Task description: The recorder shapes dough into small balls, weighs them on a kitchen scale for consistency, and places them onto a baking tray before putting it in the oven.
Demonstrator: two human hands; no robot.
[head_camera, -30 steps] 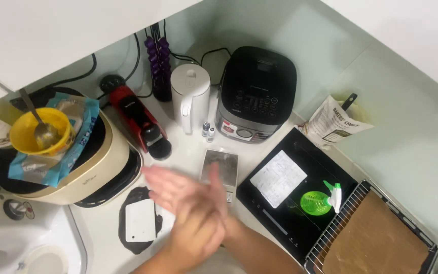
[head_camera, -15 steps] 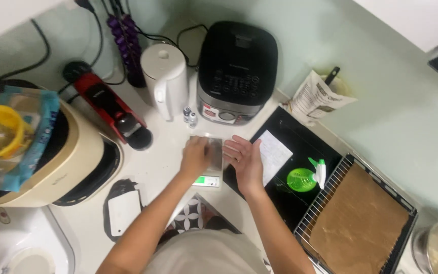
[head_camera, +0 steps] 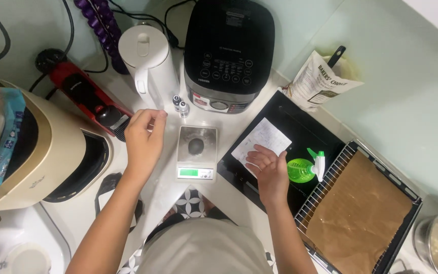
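Note:
A small kitchen scale with a steel plate and a lit green display sits on the white counter between my hands. A dark round lump lies on its plate. My left hand hovers just left of the scale, fingers curled, holding nothing that I can see. My right hand rests open, palm down, on the black cooktop, touching the lower edge of a white paper sheet. Two small vials stand just behind the scale.
Behind stand a white kettle, a black rice cooker and a red coffee machine. A cream appliance fills the left. A green spray bottle, a rack with brown paper and a flour bag lie right.
My hands have parted from the scale: the left drew back to its left side, the right moved onto the cooktop by the paper. A dark lump now shows on the scale's plate.

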